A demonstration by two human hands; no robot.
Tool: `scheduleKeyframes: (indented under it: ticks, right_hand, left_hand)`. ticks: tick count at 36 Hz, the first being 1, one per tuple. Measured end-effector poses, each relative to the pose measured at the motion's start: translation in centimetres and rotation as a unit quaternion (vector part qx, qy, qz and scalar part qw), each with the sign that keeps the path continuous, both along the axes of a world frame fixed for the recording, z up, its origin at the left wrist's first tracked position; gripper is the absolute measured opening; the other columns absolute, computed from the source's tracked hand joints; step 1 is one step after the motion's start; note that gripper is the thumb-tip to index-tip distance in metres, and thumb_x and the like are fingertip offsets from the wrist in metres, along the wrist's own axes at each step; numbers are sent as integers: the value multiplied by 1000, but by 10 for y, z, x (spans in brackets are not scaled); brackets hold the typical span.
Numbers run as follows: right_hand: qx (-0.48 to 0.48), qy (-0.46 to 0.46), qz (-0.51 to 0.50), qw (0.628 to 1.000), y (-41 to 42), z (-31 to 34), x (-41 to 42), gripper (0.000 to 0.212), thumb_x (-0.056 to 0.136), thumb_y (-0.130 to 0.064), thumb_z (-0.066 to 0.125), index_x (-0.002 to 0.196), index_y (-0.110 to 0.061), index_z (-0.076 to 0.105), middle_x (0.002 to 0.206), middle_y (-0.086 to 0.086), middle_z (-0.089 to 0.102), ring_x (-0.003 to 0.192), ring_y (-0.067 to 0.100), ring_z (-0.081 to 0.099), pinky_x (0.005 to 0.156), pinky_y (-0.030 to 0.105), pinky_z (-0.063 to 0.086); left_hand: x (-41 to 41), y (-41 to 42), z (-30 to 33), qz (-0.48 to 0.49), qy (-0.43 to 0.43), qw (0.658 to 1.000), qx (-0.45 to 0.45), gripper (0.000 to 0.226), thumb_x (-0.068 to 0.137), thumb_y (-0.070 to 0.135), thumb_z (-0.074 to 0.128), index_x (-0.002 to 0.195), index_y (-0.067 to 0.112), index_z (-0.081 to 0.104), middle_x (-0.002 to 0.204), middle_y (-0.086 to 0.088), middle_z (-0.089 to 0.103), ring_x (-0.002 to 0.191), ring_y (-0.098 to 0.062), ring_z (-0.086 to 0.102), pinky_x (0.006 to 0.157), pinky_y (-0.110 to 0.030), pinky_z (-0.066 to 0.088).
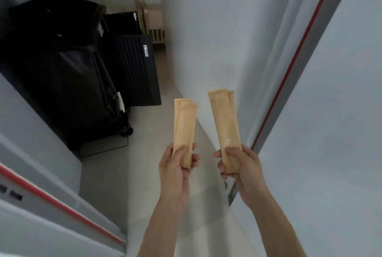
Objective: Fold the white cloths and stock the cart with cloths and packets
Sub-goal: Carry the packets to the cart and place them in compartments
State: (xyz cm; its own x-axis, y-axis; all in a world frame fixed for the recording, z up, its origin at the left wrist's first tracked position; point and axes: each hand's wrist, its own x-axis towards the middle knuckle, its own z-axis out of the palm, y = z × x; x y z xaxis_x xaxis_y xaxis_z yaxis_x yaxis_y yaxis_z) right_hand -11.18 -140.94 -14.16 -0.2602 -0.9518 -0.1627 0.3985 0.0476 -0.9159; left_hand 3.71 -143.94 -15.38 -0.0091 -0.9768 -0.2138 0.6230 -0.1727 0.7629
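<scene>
In a narrow corridor between pale grey walls, holding up two bundles of long flat tan paper packets, one bundle per hand. Left hand wrapping its grip closed around the bottom end of the left tan packet pair; two packets showing, overlapped, tops fanning slightly apart. Right hand pinching closed on the lower end of the right tan packet pair, thumb across the front near a faint printed mark, second packet peeking out behind. Both bundles standing near upright, well apart from each other, clear of the wall. Looking light and thin, likely soft-filled and a bit bendy, paper skin giving decent friction; probably sliding against each other if grip loosens. Best hold judged low or mid-length across both layers, squeezing flat faces together, not the edges. Tall black fabric-covered cart sitting ahead on the left, beside a black ribbed case. No white cloths showing anywhere.
</scene>
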Motion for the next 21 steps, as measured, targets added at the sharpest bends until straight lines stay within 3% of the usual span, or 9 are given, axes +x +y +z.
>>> scheduleKeyframes:
  ticks: [11,21]
  right_hand:
    - [-10,-8,60,998,-219,-23,-16,17,94,-6,50,105,2,60,83,19,69,52,25,53,44,31,43]
    - [-55,0,113,992,-445,7,-42,19,93,-10,52,104,3,62,83,17,69,51,24,53,43,32,44]
  left_hand:
    - [-2,-195,-14,66,-42,997,-1,20,96,7,57,113,1,62,99,-19,71,67,-23,65,59,-27,55]
    - [-28,-393,36,125,-44,991,-33,22,95,6,57,115,-4,61,97,-17,70,65,-22,61,62,-29,51]
